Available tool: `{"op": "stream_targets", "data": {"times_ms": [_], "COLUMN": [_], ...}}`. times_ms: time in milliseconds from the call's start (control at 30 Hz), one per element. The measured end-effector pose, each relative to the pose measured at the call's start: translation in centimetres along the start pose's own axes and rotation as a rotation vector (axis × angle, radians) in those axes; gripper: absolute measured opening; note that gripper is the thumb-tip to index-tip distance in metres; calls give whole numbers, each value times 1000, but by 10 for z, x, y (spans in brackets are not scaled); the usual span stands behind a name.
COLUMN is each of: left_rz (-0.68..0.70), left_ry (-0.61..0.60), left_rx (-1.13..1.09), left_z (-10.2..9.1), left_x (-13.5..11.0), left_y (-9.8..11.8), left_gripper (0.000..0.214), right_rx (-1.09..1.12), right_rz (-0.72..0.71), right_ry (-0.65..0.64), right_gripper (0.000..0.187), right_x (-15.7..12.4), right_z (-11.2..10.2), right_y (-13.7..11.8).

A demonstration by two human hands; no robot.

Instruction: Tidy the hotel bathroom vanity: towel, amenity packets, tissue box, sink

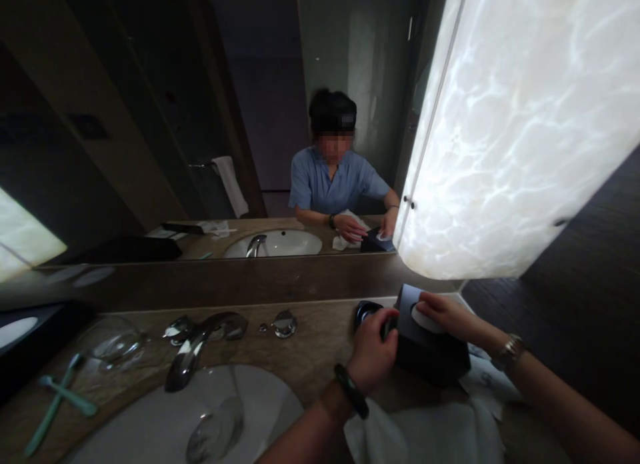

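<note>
A black tissue box (430, 347) stands on the stone counter (310, 351) at the right, below a lit wall lamp. My left hand (373, 354) grips the box's left side, a dark bracelet on that wrist. My right hand (443, 312) rests on top of the box, fingers on the white tissue (425, 319) in its opening; a watch sits on that wrist. A white cloth (440, 431) lies on the counter under my forearms.
A white sink (150, 424) with a chrome tap (190, 351) lies at the left. Two green toothbrushes (60, 397) and a glass (113, 344) sit further left. A mirror (200, 151) reflects the person. The glowing lamp (505, 117) hangs close above the box.
</note>
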State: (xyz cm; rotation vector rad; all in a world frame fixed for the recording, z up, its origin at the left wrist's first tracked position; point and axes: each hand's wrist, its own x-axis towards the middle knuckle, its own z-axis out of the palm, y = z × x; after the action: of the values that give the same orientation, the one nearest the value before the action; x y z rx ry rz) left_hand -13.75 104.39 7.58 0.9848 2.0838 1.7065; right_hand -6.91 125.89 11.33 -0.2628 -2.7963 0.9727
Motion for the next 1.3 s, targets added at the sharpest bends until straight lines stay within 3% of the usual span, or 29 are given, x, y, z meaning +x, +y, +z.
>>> {"op": "stream_targets", "data": {"times_ms": [100,200,300,400,533,700,833,967,1067,1167,1300], "left_rz": [87,140,147,134,148,206,210,141,81,143,138], "left_ry": [-16,-30,-23,6,29,27,2,145,161,148,44], "left_rx": [96,177,200,210,276,352,303,114,60,73,142], "left_z": [15,29,36,40,42,45,40,21,16,26,44], "left_x": [24,41,51,56,66,87,90,69,35,-13,-82], "left_y": [7,6,4,1,2,17,15,-3,-14,-22,-43], "left_gripper": [46,47,42,42,28,13,30,37,35,37,39], "right_rx": [30,12,-63,-146,-103,-36,-21,-327,-612,-736,-852], "right_rz": [-7,15,-40,-98,-63,-33,-49,36,85,99,218], "right_ry": [131,382,590,630,649,614,614,614,467,396,518], "right_gripper": [35,29,48,72,81,88,82,49,54,49,33], "right_x": [-8,-36,-70,-89,-83,-66,-84,-136,-161,-163,-161], "right_z": [-3,9,37,69,89,83,63,44,43,40,37], "right_y": [7,17,27,34,38,33,50,109,142,142,125]}}
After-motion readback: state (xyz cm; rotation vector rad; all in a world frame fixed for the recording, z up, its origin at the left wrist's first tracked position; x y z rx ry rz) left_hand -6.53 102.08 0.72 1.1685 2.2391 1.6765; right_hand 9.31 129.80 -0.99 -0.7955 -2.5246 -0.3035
